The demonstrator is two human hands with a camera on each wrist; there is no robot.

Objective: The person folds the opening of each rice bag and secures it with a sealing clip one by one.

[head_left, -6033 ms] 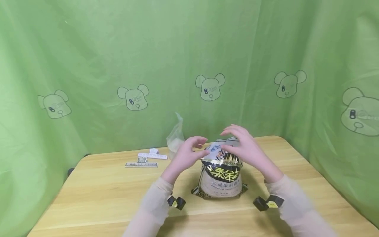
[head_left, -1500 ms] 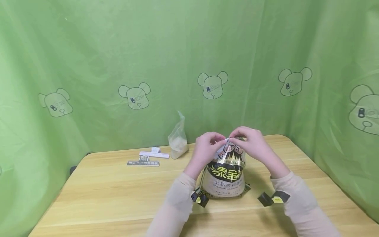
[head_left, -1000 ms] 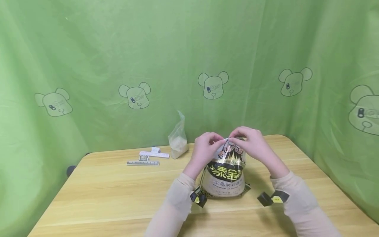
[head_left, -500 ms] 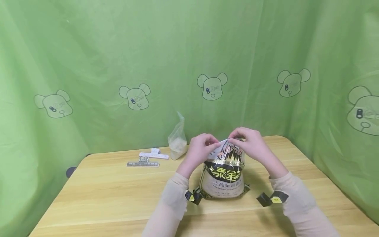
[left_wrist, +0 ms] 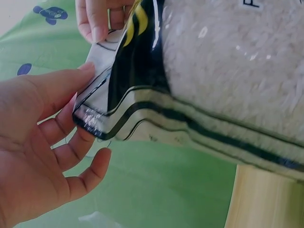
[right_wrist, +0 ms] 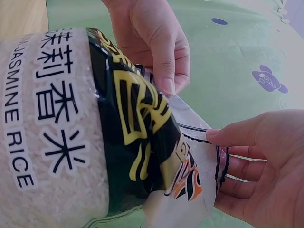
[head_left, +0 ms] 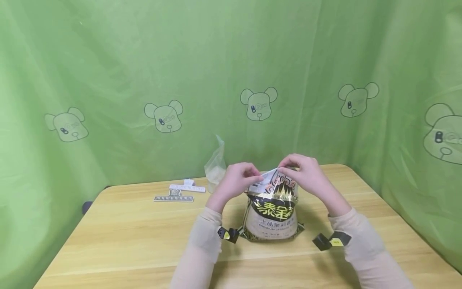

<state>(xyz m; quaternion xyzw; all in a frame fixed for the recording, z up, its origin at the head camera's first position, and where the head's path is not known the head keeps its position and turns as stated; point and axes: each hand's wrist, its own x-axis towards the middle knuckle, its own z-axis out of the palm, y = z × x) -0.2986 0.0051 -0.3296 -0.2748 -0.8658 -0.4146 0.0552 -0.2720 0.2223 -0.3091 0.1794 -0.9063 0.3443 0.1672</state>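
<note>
A bag of jasmine rice [head_left: 272, 228] stands upright on the table in the head view, its top folded over. My left hand [head_left: 239, 180] pinches the left end of that fold between thumb and fingers. With thumb and fingertips, my right hand [head_left: 304, 173] pinches the top edge farther right. The left wrist view shows the left thumb [left_wrist: 71, 78] on the pale folded edge [left_wrist: 102, 59], other fingers behind it. In the right wrist view the right thumb [right_wrist: 232, 133] lies on the white top flap [right_wrist: 199, 156], fingers behind.
Left of the rice bag, a clear plastic bag [head_left: 215, 171] with pale contents stands near the table's back edge, partly behind the left hand. Two wide clips, one white [head_left: 187, 188] and one with dark keyboard markings [head_left: 174, 198], lie farther left. A green curtain [head_left: 202, 72] surrounds the table [head_left: 126, 241].
Six seconds ago both hands were spread around the bag's top. They then met at its middle edge; since then the left hand has slid left along the fold. The right hand stays put.
</note>
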